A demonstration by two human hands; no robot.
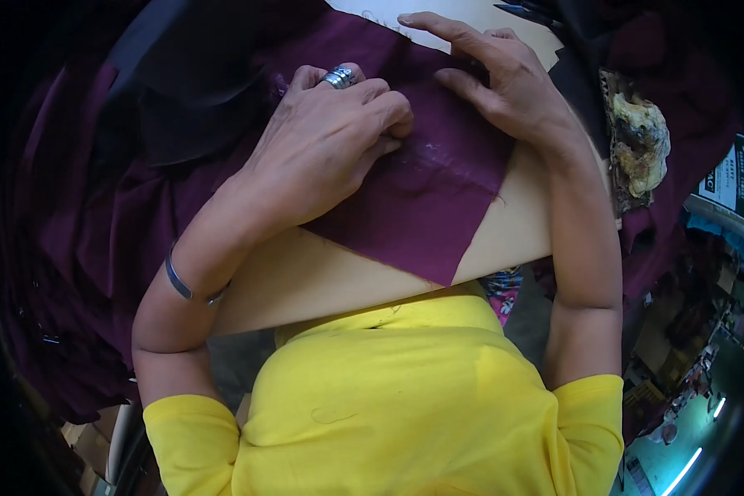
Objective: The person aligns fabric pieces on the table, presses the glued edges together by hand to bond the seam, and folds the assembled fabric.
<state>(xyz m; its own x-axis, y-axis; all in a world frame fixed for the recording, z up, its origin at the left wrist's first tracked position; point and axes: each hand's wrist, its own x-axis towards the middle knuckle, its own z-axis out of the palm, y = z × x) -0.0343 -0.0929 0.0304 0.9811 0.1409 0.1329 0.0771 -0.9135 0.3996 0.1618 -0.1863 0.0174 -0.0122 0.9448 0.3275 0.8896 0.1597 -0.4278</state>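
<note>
Pressing maroon fabric [438, 190], left hand [331, 140] fisted, right hand [504, 78] flat, tan board [306, 281]

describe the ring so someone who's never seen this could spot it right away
Start at the purple cloth spread over the tan board. Two hands press on it; take the left hand, the one whose wrist carries a bangle. The ring is the wide silver band on a finger there; the right hand is bare.

Tan table [512, 236], maroon cloth [426, 194], perhaps paper [471, 12]
</note>
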